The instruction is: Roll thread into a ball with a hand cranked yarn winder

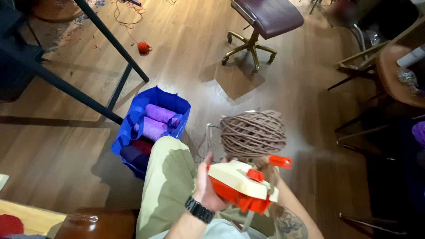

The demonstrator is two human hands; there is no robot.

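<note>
Left hand (207, 188) clamped on yarn winder (241, 183), right hand (264, 164) mostly hidden, grip unclear, brown yarn cake (253, 132)

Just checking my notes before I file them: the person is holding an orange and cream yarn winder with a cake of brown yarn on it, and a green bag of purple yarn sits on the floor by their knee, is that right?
Not quite: the bag is blue, not green, as the head view shows. The rest stands: both the left hand and the right hand hold the orange and cream yarn winder carrying the brown yarn cake, and purple yarn fills the bag by the knee.
</note>
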